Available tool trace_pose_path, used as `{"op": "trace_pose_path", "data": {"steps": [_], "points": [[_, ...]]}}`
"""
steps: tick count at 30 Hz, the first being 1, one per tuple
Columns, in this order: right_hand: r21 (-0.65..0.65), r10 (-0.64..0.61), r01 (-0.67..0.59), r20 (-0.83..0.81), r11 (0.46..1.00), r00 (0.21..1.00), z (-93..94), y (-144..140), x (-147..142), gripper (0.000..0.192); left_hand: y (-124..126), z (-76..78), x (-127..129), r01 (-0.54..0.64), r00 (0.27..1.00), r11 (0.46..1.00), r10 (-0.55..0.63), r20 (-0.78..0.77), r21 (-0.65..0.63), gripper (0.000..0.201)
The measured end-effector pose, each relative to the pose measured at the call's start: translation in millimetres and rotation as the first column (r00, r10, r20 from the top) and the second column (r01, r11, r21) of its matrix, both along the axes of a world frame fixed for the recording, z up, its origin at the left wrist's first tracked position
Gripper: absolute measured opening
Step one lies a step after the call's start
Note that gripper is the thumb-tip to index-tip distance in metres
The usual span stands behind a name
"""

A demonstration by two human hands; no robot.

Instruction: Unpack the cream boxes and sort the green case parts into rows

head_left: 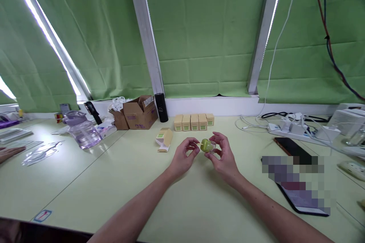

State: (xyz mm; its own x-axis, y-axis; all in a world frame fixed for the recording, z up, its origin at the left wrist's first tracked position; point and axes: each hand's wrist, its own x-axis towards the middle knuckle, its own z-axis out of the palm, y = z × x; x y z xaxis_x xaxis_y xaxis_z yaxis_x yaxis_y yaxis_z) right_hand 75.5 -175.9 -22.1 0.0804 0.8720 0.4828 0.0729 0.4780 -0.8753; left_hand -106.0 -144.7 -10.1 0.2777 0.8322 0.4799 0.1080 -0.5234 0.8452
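A small green object in a clear plastic shell (207, 145) is held above the pale green table (119, 182), between both hands. My right hand (224, 155) grips it from the right and below. My left hand (184, 156) pinches its left end with thumb and fingertips. An open yellow carton with a green label (164, 139) lies on its side just left of my left hand. Behind the hands stands a row of several shut yellow cartons (194, 122).
A brown cardboard box (140, 112) and black cylinder (161, 107) stand at the back. A purple-lidded clear jug (81, 130) is to the left. A power strip with cables (293, 126), a dark phone (291, 146) and a tablet (305, 197) lie at right. Another person's hand (8, 153) rests at the far left.
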Motion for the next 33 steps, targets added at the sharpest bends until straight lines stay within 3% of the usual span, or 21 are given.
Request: {"op": "trace_pose_path", "data": {"steps": [10, 15, 21, 27, 33], "points": [[0.075, 0.065, -0.072, 0.092, 0.995, 0.994, -2.2, -4, 0, 0.063, 2, -1.7, 2, -0.092, 0.995, 0.988, 0.086, 0.048, 0.127, 0.004], [0.062, 0.069, -0.074, 0.076, 0.995, 0.995, -2.3, -3, 1, 0.063, 5, -1.7, 5, -0.107, 0.992, 0.990, 0.100, 0.083, 0.096, 0.005], [0.048, 0.079, -0.079, 0.006, 0.996, 0.997, 0.4, -3, 2, 0.061, 9, 13.6, 16, -0.107, 0.988, 0.994, 0.103, 0.114, 0.029, 0.005], [0.028, 0.094, -0.094, -0.032, 0.995, 0.995, 2.1, -1, 5, 0.059, 7, 25.8, 26, -0.139, 0.990, 0.988, 0.136, 0.042, 0.067, 0.003], [0.001, 0.064, -0.064, 0.019, 0.998, 0.998, -1.3, 5, 7, 0.058, 6, 15.7, 24, -0.158, 0.987, 0.983, 0.159, -0.008, 0.098, 0.005]]}}
